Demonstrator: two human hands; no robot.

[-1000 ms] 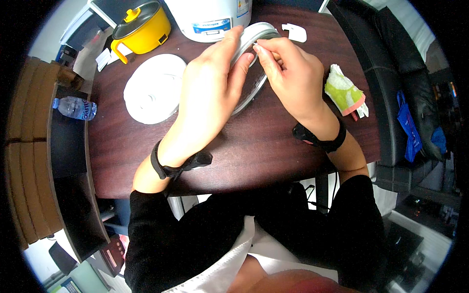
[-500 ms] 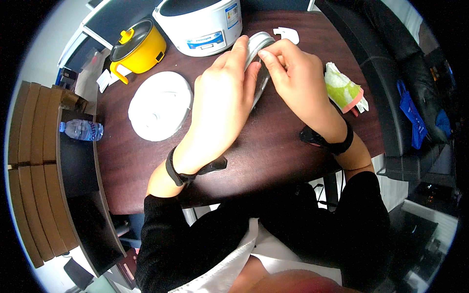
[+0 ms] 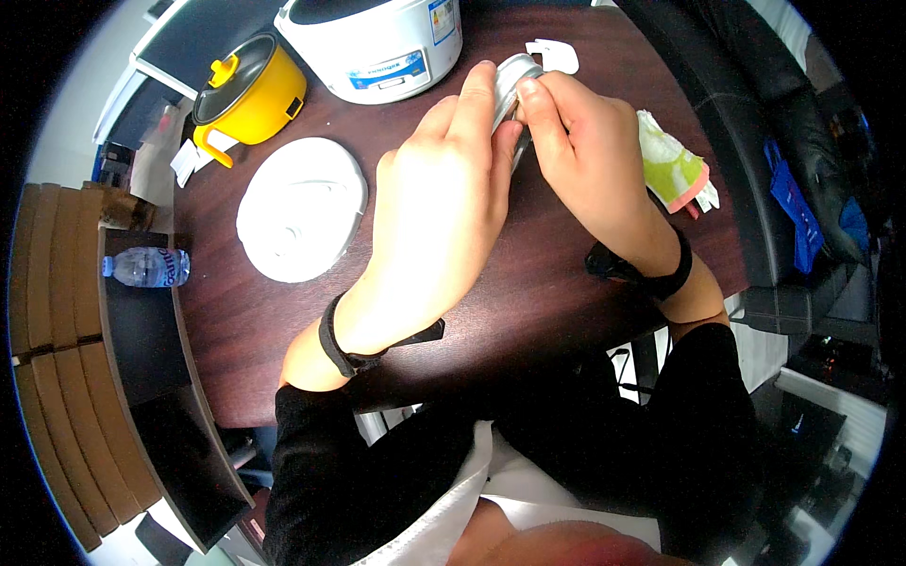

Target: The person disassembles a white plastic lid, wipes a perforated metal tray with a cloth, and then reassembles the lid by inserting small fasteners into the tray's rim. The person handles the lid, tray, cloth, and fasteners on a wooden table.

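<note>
Both my hands hold a round lid-like piece with a pale grey rim (image 3: 518, 69), tilted up almost edge-on above the table. My left hand (image 3: 429, 189) lies along its left side, fingers stretched up the rim and thumb bent in against it. On the other side, my right hand (image 3: 595, 156) pinches the rim between thumb and curled fingers. Most of the piece's face is hidden behind my hands. Just beyond stands a white rice cooker body (image 3: 377, 57), its top uncovered. A round white cooker lid (image 3: 302, 208) lies flat left of my left hand.
A yellow electric pot (image 3: 255, 90) with a dark lid stands at the far left. A small white plastic part (image 3: 557, 55) and a green-and-white cloth (image 3: 672, 165) lie on the right. Left of the table (image 3: 528, 302) is a water bottle (image 3: 146, 268); a black chair (image 3: 727, 160) stands right.
My hands have come closer together at the rim, and less of the piece's shiny face shows. My right fingers have curled in further. The whole view has shifted slightly.
</note>
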